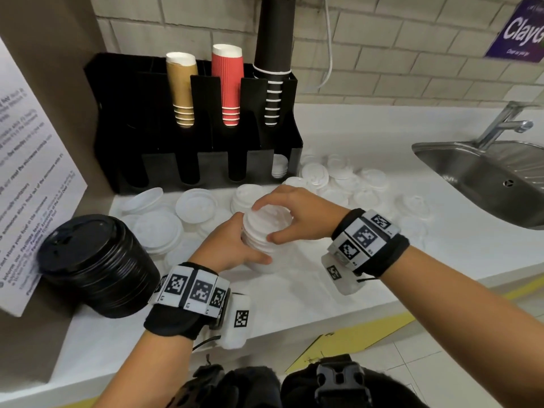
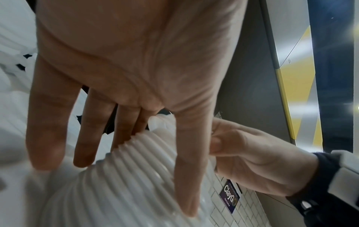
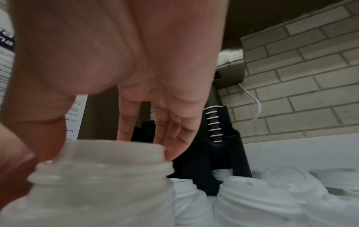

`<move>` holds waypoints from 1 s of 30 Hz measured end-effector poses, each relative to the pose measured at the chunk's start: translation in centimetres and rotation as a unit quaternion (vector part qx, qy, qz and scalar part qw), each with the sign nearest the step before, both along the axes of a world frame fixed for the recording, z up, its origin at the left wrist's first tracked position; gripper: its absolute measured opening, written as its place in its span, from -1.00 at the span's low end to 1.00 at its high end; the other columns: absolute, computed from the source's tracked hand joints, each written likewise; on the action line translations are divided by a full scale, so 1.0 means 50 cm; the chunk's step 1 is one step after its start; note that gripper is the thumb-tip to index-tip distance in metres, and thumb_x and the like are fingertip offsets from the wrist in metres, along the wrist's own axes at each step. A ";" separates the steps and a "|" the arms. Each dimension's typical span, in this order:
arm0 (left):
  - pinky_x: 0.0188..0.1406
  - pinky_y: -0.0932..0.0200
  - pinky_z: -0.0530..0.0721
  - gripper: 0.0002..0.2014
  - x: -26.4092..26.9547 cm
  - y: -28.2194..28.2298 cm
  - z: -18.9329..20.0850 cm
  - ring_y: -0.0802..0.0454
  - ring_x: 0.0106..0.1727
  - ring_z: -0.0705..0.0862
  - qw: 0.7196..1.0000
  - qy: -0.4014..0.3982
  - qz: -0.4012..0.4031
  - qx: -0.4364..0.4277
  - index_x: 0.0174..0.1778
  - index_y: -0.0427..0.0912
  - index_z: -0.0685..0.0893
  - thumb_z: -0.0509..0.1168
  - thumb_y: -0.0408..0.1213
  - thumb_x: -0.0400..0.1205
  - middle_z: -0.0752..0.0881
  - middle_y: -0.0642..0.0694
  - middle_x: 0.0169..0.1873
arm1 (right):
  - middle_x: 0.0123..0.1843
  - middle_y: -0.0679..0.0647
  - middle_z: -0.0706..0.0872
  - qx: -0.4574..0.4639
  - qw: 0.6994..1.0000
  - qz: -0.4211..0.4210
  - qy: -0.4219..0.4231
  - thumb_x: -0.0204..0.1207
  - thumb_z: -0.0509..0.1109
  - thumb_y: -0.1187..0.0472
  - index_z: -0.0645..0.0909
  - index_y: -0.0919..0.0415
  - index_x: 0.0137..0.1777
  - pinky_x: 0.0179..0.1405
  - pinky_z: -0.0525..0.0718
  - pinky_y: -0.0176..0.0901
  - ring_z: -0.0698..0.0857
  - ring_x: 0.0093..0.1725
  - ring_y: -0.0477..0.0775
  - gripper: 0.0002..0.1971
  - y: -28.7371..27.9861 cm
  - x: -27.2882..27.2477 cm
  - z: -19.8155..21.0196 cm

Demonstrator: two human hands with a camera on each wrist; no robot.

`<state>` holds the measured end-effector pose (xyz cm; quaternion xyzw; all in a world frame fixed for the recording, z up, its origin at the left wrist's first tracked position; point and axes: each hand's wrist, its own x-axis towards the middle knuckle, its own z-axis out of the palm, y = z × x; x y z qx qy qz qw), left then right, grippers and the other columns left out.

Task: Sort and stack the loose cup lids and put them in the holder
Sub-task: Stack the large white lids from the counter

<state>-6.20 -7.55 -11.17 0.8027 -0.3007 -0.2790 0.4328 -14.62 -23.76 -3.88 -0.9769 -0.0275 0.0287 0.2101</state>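
A tall stack of white cup lids (image 1: 263, 234) stands on the white counter in front of me. My left hand (image 1: 232, 245) grips the stack's side from the left, thumb across its front. My right hand (image 1: 291, 214) holds the top lid (image 3: 112, 152) from above, fingertips on its rim. In the left wrist view the ribbed stack (image 2: 136, 176) lies under my left fingers (image 2: 186, 169). Several loose white lids (image 1: 338, 178) lie scattered behind. The black holder (image 1: 194, 160) stands at the back, with a few white lids in its right-hand slot (image 1: 279, 166).
A leaning stack of black lids (image 1: 100, 266) sits at the left by a paper notice (image 1: 26, 184). Gold, red and black cup stacks (image 1: 226, 83) stand in the holder. A steel sink (image 1: 482, 178) with a tap is at the right. The counter's front edge is near.
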 end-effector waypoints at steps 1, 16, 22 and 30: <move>0.12 0.10 0.67 -0.25 0.000 0.001 -0.001 0.20 0.10 0.64 1.000 0.003 0.002 0.000 0.25 0.08 0.48 0.71 -0.23 0.20 0.67 0.18 0.08 | 0.28 0.15 0.59 -0.002 1.000 0.001 0.006 0.35 0.58 0.12 0.55 0.01 0.40 0.27 0.53 -0.05 0.52 0.29 0.08 -0.42 0.002 0.000 0.000; 0.26 0.05 0.59 -0.02 -0.001 0.001 0.011 0.04 0.25 0.61 0.999 -0.011 -0.010 0.047 0.49 0.05 0.35 0.71 -0.18 0.18 0.57 0.13 0.25 | 0.27 0.08 0.54 0.049 0.998 -0.035 0.012 0.32 0.62 0.06 0.54 -0.01 0.37 0.08 0.51 -0.30 0.53 0.25 0.03 -0.40 -0.003 -0.021 -0.035; 0.20 0.06 0.57 -0.06 0.003 -0.005 0.026 0.03 0.25 0.58 0.999 -0.040 -0.023 0.023 0.48 0.23 0.35 0.70 -0.12 0.23 0.54 0.21 0.25 | 0.21 -0.01 0.64 0.120 0.977 -0.170 -0.038 0.57 0.41 0.09 0.56 0.00 0.31 0.07 0.62 -0.29 0.65 0.14 -0.02 -0.69 -0.114 -0.088 0.013; 0.06 -0.02 0.64 -0.23 0.002 -0.005 0.018 0.11 0.15 0.61 1.000 -0.027 -0.010 0.006 0.29 0.28 0.46 0.70 -0.15 0.24 0.56 0.38 0.08 | 0.31 0.13 0.58 -0.096 0.917 -0.332 0.200 0.37 0.51 -0.21 0.33 0.00 0.49 0.10 0.45 -0.16 0.58 0.22 0.11 -0.26 -0.269 -0.178 0.003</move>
